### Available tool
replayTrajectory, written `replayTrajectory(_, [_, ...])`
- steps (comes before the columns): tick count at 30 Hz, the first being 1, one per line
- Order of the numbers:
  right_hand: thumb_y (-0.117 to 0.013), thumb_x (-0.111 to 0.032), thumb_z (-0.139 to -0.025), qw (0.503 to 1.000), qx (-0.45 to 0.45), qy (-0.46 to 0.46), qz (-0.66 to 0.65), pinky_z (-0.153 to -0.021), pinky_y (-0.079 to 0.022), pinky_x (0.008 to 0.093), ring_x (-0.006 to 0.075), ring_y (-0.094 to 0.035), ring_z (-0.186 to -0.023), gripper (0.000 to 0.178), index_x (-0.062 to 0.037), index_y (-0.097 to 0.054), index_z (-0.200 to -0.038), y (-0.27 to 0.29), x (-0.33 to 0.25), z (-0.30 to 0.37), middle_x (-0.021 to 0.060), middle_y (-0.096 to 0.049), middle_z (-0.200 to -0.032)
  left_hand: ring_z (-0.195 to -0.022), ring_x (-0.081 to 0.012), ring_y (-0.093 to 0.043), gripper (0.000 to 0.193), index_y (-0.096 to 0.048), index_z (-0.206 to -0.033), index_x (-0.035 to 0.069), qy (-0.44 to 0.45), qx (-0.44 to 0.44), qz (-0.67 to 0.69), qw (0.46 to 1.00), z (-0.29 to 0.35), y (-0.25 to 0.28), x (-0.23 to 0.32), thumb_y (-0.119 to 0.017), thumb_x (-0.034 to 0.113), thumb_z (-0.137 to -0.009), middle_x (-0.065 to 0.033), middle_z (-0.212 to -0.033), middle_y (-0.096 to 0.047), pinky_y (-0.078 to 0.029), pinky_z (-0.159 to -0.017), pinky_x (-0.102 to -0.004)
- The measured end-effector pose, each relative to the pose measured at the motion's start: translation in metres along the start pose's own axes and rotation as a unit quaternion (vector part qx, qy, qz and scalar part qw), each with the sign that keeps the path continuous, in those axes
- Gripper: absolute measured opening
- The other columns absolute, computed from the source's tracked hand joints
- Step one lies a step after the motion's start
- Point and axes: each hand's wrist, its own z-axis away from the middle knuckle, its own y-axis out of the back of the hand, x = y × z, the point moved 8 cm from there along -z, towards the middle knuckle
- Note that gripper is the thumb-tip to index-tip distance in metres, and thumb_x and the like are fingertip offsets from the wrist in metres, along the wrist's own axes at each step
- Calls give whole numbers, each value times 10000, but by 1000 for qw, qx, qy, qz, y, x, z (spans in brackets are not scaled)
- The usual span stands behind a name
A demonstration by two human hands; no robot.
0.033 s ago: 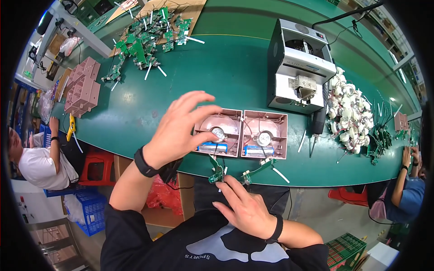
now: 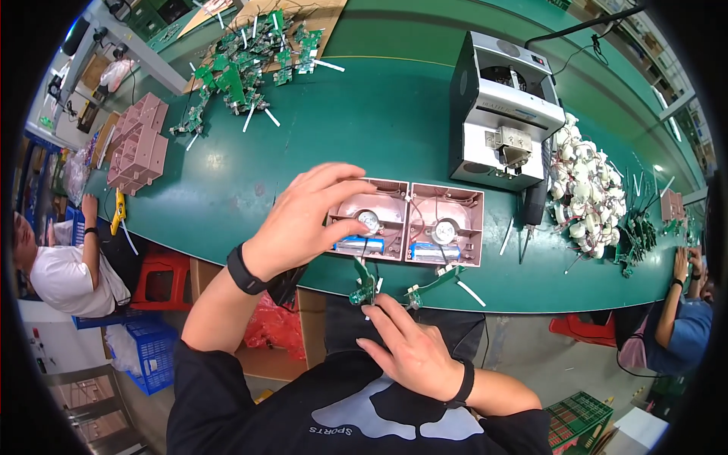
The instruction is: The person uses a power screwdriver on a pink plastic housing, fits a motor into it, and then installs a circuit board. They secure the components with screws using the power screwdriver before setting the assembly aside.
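Observation:
Two pink plastic housings lie side by side, the left housing point(image 2: 393, 241) and the right housing point(image 2: 475, 220). Each holds a round silver part and a blue battery, such as the right battery point(image 2: 434, 252). My left hand point(image 2: 299, 216) curves over the left housing's left side, thumb and fingers apart, its thumb near the left battery point(image 2: 358, 245). At the table's near edge, a green circuit board point(image 2: 362, 284) meets the fingertips of my right hand point(image 2: 417, 353), whose fingers are stretched and thumb apart. Another circuit board point(image 2: 438, 280) hangs near the right housing.
A grey-and-black machine point(image 2: 500, 114) stands behind, with a black-handled tool point(image 2: 533, 205) beside it. White parts point(image 2: 584, 189) are heaped at right, circuit boards point(image 2: 235, 72) at far left. Pink housings point(image 2: 139, 148) and a yellow tool point(image 2: 118, 212) lie left. People sit at both sides.
My left hand has shifted very slightly right, its upper fingers a little lower. The pink housings have moved a touch to the right. My right hand stays in place.

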Motion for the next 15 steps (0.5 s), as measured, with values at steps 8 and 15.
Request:
replayTrajectory(8, [-820, -106, -860, 996, 80, -14, 27, -564, -574, 352, 228, -705, -689, 405, -2, -668, -1220, 42, 2, 6, 140, -682, -1217, -1263, -322, -621, 666, -649, -1354, 66, -9, -44, 75, 996, -7, 1, -9, -908, 186, -752, -123, -1383, -637, -493, -1083, -412])
replayTrajectory(15, [-793, -64, -866, 895, 362, -104, 238, -628, -519, 337, 213, -650, -625, 408, -16, -661, -1249, 204, 83, -10, 90, -720, -913, -1267, -303, -631, 709, -634, -1379, 30, -5, -170, 169, 971, -44, 6, -31, -920, 241, -764, -137, -1360, -658, -493, -1081, -402])
